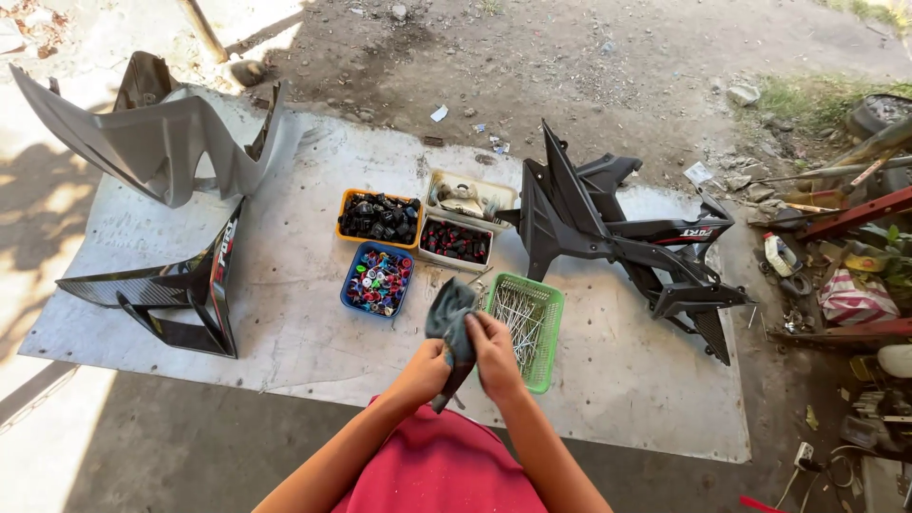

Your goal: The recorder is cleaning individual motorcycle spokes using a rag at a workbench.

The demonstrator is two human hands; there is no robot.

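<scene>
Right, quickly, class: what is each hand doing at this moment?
Left hand: closed on the lower part of the dark rag.
Right hand: closed on the same rag, beside the green basket.

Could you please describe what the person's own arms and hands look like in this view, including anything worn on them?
Both arms are bare along their whole visible length, with no sleeves in sight. The left hand and the right hand wear no gloves; no watch, ring or bracelet is visible. Below the arms is a red garment.

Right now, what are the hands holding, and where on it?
A dark grey cloth, gripped by both: left hand and right hand clasp its lower middle; the top bunches free.
</scene>
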